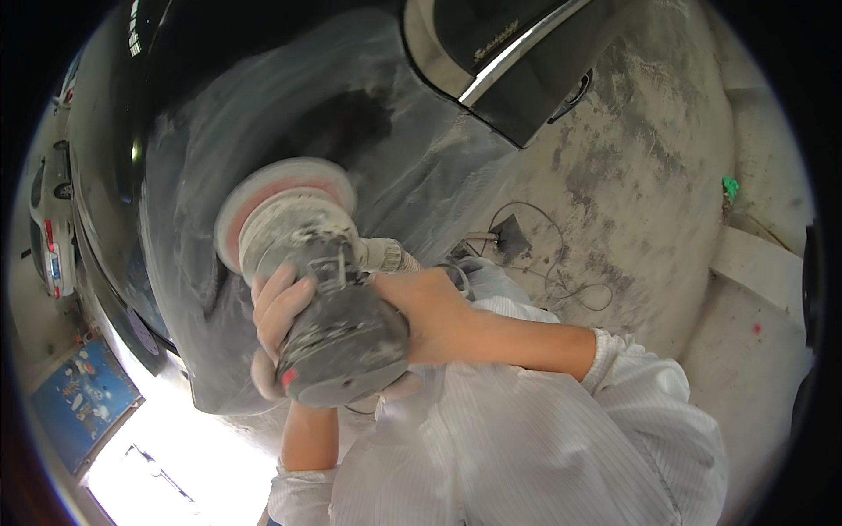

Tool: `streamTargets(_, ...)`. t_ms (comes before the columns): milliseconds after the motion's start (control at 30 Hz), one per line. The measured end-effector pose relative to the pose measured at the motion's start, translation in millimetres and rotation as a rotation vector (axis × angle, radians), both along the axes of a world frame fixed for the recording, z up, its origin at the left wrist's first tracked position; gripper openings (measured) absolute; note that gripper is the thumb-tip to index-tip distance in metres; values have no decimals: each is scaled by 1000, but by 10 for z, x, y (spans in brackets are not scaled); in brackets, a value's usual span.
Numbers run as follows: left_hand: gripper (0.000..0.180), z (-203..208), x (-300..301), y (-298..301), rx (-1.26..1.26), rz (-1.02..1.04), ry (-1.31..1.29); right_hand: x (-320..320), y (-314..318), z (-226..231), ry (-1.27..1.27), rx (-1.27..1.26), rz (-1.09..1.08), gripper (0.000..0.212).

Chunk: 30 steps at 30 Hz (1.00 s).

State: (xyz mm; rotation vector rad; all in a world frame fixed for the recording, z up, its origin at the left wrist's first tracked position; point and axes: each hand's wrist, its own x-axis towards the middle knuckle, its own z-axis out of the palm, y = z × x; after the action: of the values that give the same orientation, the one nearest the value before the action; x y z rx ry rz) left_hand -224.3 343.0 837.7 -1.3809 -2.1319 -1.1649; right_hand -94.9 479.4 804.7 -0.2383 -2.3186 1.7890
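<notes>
Both my hands hold a dusty dark electric sander (342,337) with a round pale and red pad (294,180). My left hand (276,311) is wrapped around the left side of the sander's body, its fingers coated in pale dust. From the right, my right hand (430,307) grips the other side; part of its fingers is hidden behind the tool. The pad is tilted against a black car body panel (263,105) smeared with grey dust; its contact face is hidden. A ribbed hose (386,254) comes off the sander's right side.
A dark cable (561,250) lies looped on the stained concrete floor (649,158) at right. Near the panel's top sits a chrome trim strip (517,57). A parked white car (53,237) stands at far left, beyond a blue, paint-spotted board (83,399).
</notes>
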Motion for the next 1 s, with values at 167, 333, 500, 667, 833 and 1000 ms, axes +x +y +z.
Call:
streamTargets(167,50,225,-103,878,-64,-401,-12,141,338,-289,247,-368,-123,69)
streamTargets(333,81,288,-75,1113,-188,-488,10,200,501,-380,341,-569,10,66)
streamTargets(500,81,292,-123,936,-110,-468,197,69,219,-353,327,-638,-68,61)
streamTargets(667,118,203,-151,1115,-224,-567,132,171,331,-507,359,-870,-62,54)
streamTargets(833,87,85,-203,1348,-83,-626,148,-9,317,-549,532,-998,-25,43)
streamTargets(1000,74,167,-234,1136,-136,-599,129,24,93,-464,474,-1031,-54,42)
